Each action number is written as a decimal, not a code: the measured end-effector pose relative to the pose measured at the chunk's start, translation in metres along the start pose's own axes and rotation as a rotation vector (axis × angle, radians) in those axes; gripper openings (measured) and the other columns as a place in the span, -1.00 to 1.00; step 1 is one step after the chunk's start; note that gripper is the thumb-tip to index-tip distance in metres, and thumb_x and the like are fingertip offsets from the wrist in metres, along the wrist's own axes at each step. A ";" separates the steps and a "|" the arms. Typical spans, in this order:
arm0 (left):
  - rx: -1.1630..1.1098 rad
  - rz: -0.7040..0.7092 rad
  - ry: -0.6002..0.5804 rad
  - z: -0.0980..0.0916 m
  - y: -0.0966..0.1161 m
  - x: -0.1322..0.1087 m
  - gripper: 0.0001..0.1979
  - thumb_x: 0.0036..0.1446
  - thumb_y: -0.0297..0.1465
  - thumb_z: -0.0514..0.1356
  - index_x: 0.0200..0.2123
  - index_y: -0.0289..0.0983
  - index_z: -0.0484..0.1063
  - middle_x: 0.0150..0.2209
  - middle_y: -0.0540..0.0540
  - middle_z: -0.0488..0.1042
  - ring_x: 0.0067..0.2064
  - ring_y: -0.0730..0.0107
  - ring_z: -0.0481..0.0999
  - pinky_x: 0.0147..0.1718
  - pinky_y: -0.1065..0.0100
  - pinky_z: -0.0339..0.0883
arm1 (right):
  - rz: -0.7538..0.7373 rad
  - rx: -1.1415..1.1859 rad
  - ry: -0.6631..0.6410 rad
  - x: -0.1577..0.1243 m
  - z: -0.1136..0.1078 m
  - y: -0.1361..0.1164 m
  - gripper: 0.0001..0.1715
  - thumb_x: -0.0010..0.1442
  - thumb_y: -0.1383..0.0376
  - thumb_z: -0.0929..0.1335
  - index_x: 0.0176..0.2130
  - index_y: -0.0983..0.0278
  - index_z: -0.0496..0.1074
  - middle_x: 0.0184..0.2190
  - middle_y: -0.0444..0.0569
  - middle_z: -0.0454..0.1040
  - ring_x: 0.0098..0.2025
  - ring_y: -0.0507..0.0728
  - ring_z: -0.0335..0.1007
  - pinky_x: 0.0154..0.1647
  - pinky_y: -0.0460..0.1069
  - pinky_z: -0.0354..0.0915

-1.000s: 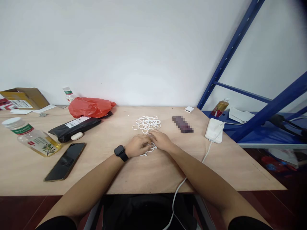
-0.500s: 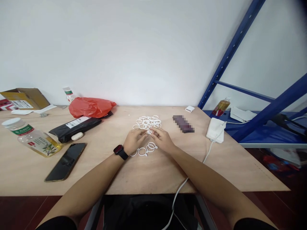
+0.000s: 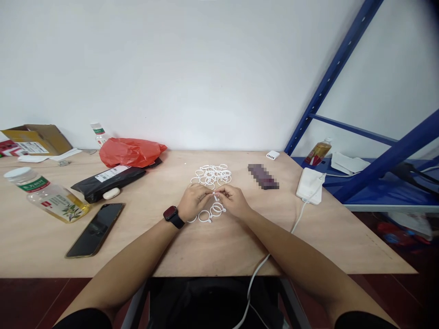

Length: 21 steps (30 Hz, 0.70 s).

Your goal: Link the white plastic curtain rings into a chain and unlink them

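Observation:
My left hand [image 3: 195,201], with a dark watch on its wrist, and my right hand [image 3: 233,202] meet over the middle of the table. Thumb and fingertips of both are pinched on one small white plastic piece [image 3: 216,197], mostly covered by the fingers. Just beyond them lies a loose pile of white plastic rings [image 3: 209,173], which look like curtain rings. On the near side, several more white rings [image 3: 205,216] with small tabs rest on the wood, partly beneath my left hand.
Left of my hands are a phone [image 3: 95,230], an oil-filled bottle [image 3: 51,198], a black package [image 3: 109,180] and a red plastic bag [image 3: 132,152]. A white power strip [image 3: 309,185] sits at the right; its cable [image 3: 255,273] passes under my right forearm. Blue shelving [image 3: 336,75] stands beyond.
Both hands have shifted slightly, and the white piece between the fingertips has turned to point downward toward me. The rings on the table stay put.

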<state>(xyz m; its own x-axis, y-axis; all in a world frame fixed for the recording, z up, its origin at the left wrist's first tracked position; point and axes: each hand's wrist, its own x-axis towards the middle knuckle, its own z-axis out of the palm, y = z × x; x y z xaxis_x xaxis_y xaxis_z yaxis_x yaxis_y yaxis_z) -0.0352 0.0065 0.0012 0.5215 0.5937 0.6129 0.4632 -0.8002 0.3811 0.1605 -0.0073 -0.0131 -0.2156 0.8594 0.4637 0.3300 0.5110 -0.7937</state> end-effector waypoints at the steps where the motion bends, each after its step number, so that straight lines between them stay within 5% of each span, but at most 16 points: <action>1: 0.009 0.004 -0.007 -0.001 0.000 0.000 -0.83 0.29 -0.33 0.12 -0.25 -0.24 0.50 -0.33 -0.07 0.57 -0.26 0.33 0.49 -0.17 0.24 0.25 | 0.028 0.046 -0.024 0.000 0.000 0.000 -0.79 0.23 0.16 0.35 -0.28 0.25 0.50 -0.48 -0.11 0.48 -0.50 0.02 0.36 -0.50 -0.10 0.28; 12: 0.026 -0.043 -0.011 0.000 0.000 0.001 -0.81 0.30 -0.31 0.11 -0.28 -0.24 0.48 -0.32 -0.06 0.56 -0.25 0.34 0.50 -0.17 0.25 0.24 | 0.103 0.117 -0.015 0.000 0.003 0.000 -0.76 0.23 0.13 0.34 -0.24 0.25 0.46 -0.46 -0.13 0.45 -0.49 0.02 0.37 -0.50 -0.11 0.30; 17: 0.009 0.038 -0.124 -0.001 -0.001 0.003 -0.84 0.28 -0.35 0.11 -0.26 -0.24 0.47 -0.27 -0.08 0.56 -0.20 0.30 0.50 -0.14 0.23 0.29 | 0.067 -0.152 0.102 0.011 -0.012 0.017 -0.71 0.30 0.20 0.25 -0.13 0.24 0.50 -0.23 -0.02 0.56 -0.22 0.12 0.48 -0.15 0.01 0.38; 21: -0.061 0.126 -0.189 -0.001 0.002 0.003 -0.83 0.27 -0.35 0.11 -0.26 -0.24 0.49 -0.22 -0.10 0.57 -0.17 0.31 0.50 -0.11 0.24 0.31 | 0.086 -0.450 -0.045 0.018 -0.024 0.034 -0.61 0.25 0.40 0.23 0.02 0.26 0.46 0.03 0.06 0.48 0.09 0.19 0.38 0.14 0.10 0.26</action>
<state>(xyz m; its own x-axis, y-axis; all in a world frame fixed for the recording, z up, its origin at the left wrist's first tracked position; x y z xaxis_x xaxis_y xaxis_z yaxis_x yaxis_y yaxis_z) -0.0330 0.0068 0.0045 0.7000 0.4898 0.5197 0.3446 -0.8691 0.3550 0.1900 0.0261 -0.0218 -0.2062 0.9022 0.3788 0.7124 0.4038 -0.5739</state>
